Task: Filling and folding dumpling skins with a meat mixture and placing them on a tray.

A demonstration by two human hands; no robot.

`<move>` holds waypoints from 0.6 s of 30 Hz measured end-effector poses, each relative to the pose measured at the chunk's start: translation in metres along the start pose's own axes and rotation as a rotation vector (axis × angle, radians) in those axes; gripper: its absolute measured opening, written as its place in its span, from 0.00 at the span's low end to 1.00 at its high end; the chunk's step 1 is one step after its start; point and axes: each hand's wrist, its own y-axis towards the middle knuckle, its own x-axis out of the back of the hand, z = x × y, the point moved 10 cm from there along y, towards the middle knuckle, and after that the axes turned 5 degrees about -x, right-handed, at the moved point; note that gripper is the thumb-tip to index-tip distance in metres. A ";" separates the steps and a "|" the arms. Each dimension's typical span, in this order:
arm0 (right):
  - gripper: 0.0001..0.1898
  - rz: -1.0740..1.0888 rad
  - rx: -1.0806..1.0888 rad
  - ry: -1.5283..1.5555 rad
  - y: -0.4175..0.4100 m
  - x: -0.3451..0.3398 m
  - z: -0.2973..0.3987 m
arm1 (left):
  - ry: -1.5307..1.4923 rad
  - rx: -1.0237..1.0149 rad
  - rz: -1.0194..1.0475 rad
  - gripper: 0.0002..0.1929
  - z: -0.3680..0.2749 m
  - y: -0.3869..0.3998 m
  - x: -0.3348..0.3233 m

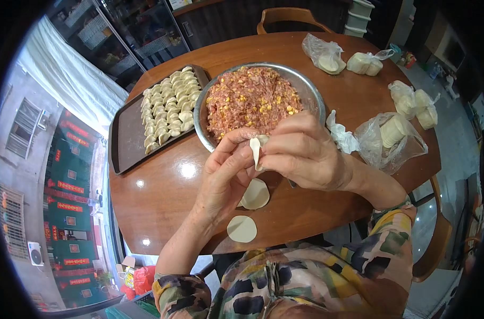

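A folded dumpling wrapper [256,153] is pinched between my left hand [230,165] and my right hand [306,153], just in front of a wide metal bowl [314,93]. Minced meat filling with corn kernels [252,101] fills the bowl. Both hands have their fingertips on the dough's edges. Below them on the wooden table lie round dumpling wrappers, one [256,194] partly behind my left hand and another [242,229] nearer my body. Left of the bowl, a dark baking tray [130,135] holds rows of shaped dumplings [172,105]. A small dark object shows partly under my right hand.
Plastic bags of stacked wrappers [393,133] lie on the right of the wooden table [162,199], with more bags [325,60] at the back right. A crumpled white tissue or bag [341,133] is beside the bowl. Wooden chairs [294,15] stand behind and to the right.
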 end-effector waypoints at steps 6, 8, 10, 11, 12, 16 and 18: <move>0.17 -0.008 -0.123 0.127 0.002 -0.003 -0.011 | -0.104 -0.038 0.053 0.14 -0.001 0.000 0.001; 0.17 -0.016 -0.135 0.137 0.000 -0.004 -0.009 | -0.057 -0.048 0.032 0.13 -0.001 -0.001 0.003; 0.16 -0.043 -0.148 0.110 0.000 -0.003 -0.009 | -0.023 -0.067 0.007 0.12 -0.002 0.000 0.003; 0.16 -0.057 -0.154 0.096 0.000 -0.002 -0.010 | -0.006 -0.077 -0.005 0.11 -0.004 0.000 0.003; 0.16 -0.058 -0.094 0.054 0.000 -0.002 -0.006 | -0.007 -0.076 -0.011 0.11 -0.004 0.000 0.002; 0.15 -0.048 0.053 -0.076 -0.004 -0.003 0.002 | -0.001 -0.082 -0.041 0.11 -0.005 -0.001 0.003; 0.15 -0.023 0.053 -0.084 -0.005 -0.004 0.003 | 0.024 -0.094 -0.061 0.11 -0.006 -0.001 0.004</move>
